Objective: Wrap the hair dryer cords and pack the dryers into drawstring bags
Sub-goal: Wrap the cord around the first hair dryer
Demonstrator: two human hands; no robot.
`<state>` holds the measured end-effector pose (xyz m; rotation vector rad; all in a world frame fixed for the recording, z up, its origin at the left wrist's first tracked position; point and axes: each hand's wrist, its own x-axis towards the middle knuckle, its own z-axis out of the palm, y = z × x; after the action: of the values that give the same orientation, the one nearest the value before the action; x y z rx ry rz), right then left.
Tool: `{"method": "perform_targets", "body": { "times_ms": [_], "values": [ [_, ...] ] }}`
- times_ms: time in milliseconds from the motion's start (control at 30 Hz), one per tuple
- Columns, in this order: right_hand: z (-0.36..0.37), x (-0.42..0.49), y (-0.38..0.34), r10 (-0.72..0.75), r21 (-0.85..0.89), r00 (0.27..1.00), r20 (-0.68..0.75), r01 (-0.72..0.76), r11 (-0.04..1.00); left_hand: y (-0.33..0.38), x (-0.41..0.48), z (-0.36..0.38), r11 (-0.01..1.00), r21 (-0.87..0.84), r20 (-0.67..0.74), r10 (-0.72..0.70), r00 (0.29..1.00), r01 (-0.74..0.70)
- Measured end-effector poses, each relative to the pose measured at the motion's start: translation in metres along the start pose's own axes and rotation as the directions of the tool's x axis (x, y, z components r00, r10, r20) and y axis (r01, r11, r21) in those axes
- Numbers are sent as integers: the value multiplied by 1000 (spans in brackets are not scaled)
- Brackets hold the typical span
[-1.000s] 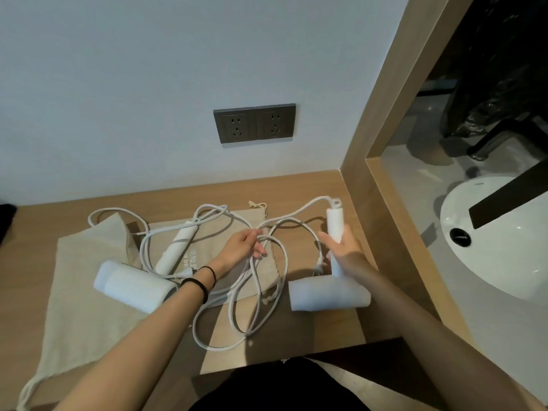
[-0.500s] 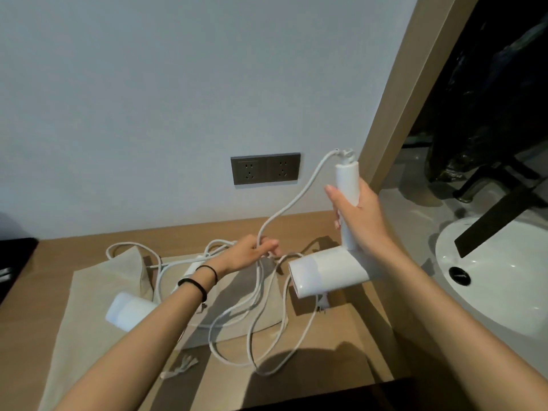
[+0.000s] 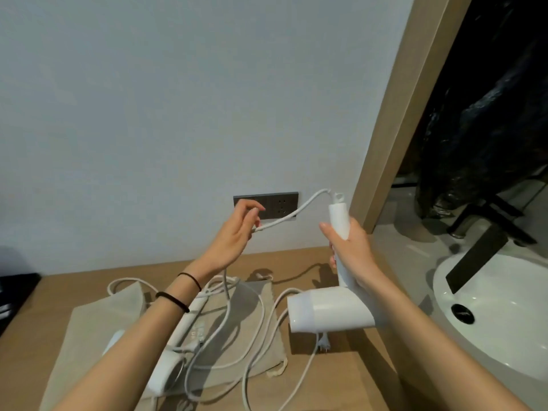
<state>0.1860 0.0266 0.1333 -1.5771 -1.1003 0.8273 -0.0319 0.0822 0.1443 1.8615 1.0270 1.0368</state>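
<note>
My right hand (image 3: 353,253) grips the handle of a white hair dryer (image 3: 329,312), held upside down above the wooden counter with its barrel pointing left. Its white cord (image 3: 299,210) leaves the handle tip and runs left to my left hand (image 3: 234,235), which pinches it in front of the wall socket. The cord then drops in loose loops onto the counter, and its plug (image 3: 323,347) hangs under the barrel. A second white dryer (image 3: 169,369) lies on a beige drawstring bag (image 3: 255,318), partly hidden by my left forearm.
A grey double wall socket (image 3: 278,203) sits on the white wall behind my left hand. A wooden frame (image 3: 394,143) borders the counter (image 3: 341,378) on the right, with a white basin (image 3: 498,330) and black tap beyond it. A dark object (image 3: 14,292) lies at the far left.
My right hand has lifted the dryer off the counter and turned it handle-up. My left hand has risen with the cord from the bag to socket height.
</note>
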Motion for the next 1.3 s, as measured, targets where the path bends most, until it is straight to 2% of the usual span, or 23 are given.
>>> {"method": "perform_targets", "body": {
  "times_ms": [67, 100, 233, 333, 467, 600, 700, 833, 900, 1067, 1167, 1300],
  "values": [
    [7, -2, -6, -19, 12, 999, 37, 18, 1000, -1, 2, 7, 979, 181, 107, 73, 992, -91],
    [9, -3, -11, -21, 31, 999, 46, 20, 999, -1, 2, 11, 970, 220, 149, 70, 986, -102],
    [14, -7, -32, 3, 163, 996, 95, -19, 986, 3, -1, 26, 988, 157, 205, -25, 978, -8],
    [14, -9, -40, -3, 193, 993, 118, -20, 981, 7, -5, 33, 995, 54, 239, -94, 966, 83],
    [7, -7, -46, -18, 290, 1000, 10, 14, 957, 0, -16, 23, 965, -15, 305, -246, 920, 263],
    [-2, -1, -47, 1, 327, 996, -84, 27, 945, -9, -30, 17, 944, -36, 284, -304, 909, 327],
    [-3, 1, -45, 17, 374, 986, -164, 46, 926, -7, -35, 14, 946, -48, 270, -298, 916, 322],
    [2, 3, -42, 83, 418, 971, -223, 18, 908, -2, -46, 21, 950, -110, 441, -217, 871, 292],
    [6, 4, -42, 104, 461, 968, -228, 13, 887, 0, -54, 33, 937, -154, 402, -231, 886, 314],
    [16, -1, -38, 151, 507, 969, -193, -33, 861, -6, -63, 48, 841, -318, 218, -384, 897, 438],
    [18, -8, -31, 160, 532, 983, -95, -86, 843, -10, -70, 53, 801, -404, 113, -436, 893, 442],
    [19, -16, -20, 119, 541, 989, 91, -149, 828, -10, -74, 55, 742, -490, -1, -525, 851, 457]
  ]
}}
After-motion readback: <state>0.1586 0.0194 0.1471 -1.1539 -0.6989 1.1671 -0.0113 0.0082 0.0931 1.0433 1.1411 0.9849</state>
